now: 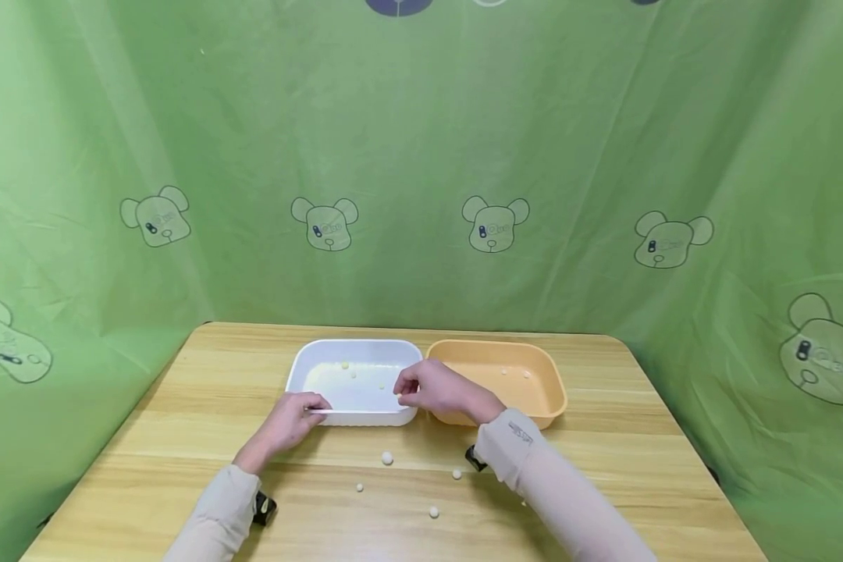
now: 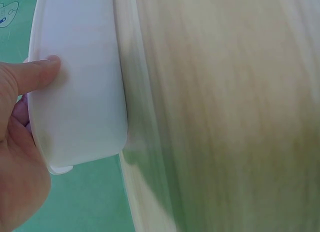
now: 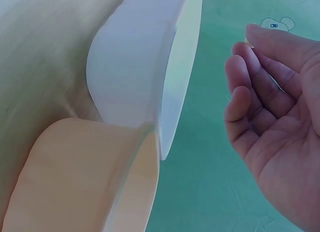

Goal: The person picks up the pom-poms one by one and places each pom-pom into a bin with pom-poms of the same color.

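My left hand (image 1: 289, 421) grips the near left rim of a white plastic bin (image 1: 368, 419); in the left wrist view the thumb (image 2: 46, 72) lies on the bin's outer wall, with the other fingers partly hidden behind the rim. Over the right end of that bin, my right hand (image 1: 432, 386) pinches a small pale yellow ball (image 3: 248, 43) between thumb and index finger, most of it covered by the fingertips. Inside the white bin lie a yellow ball (image 1: 345, 365) and two smaller pale ones.
An orange bin (image 1: 560, 402) stands against the white one's right side, with two small pale balls (image 1: 527, 375) in it. Several white balls, among them a larger one (image 1: 387, 458), are scattered on the wooden table (image 1: 197, 390) in front. Green curtain (image 1: 407, 289) surrounds the table.
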A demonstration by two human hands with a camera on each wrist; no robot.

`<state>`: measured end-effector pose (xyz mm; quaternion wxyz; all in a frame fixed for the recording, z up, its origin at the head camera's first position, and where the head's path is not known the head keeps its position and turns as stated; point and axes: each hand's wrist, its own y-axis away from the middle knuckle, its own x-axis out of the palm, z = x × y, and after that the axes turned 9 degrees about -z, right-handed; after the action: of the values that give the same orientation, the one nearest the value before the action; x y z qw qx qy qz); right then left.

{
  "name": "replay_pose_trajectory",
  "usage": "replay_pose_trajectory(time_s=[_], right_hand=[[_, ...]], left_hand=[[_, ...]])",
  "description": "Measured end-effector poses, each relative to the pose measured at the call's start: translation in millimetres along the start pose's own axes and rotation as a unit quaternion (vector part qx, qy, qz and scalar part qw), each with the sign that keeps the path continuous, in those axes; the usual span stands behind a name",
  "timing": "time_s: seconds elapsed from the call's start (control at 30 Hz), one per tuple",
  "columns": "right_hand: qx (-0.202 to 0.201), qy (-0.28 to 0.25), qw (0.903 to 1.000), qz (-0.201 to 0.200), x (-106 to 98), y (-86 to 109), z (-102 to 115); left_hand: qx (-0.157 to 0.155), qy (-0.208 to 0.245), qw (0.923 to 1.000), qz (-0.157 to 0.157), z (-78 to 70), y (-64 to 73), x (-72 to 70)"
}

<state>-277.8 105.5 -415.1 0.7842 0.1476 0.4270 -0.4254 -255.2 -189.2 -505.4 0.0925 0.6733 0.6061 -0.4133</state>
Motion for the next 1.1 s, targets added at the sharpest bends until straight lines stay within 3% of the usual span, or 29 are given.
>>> replay_pose_trajectory(time_s=[0.33,0.77,1.1], right_hand=[[-0.007,0.021,0.9997,-0.008,5.0,-15.4,-3.4],[0.023,0.009,0.9997,-0.006,24.6,-37.7,-15.9],[-0.003,0.044,0.9990,-0.009,36.6,-51.7,-13.3]], left_hand=[[-0.005,0.002,1.0000,0.004,-1.6,-0.4,-2.1],[-0.011,0.002,0.9999,0.007,-0.5,-1.0,-2.1],[-0.018,0.007,0.9998,0.008,-1.8,-0.6,-1.6]])
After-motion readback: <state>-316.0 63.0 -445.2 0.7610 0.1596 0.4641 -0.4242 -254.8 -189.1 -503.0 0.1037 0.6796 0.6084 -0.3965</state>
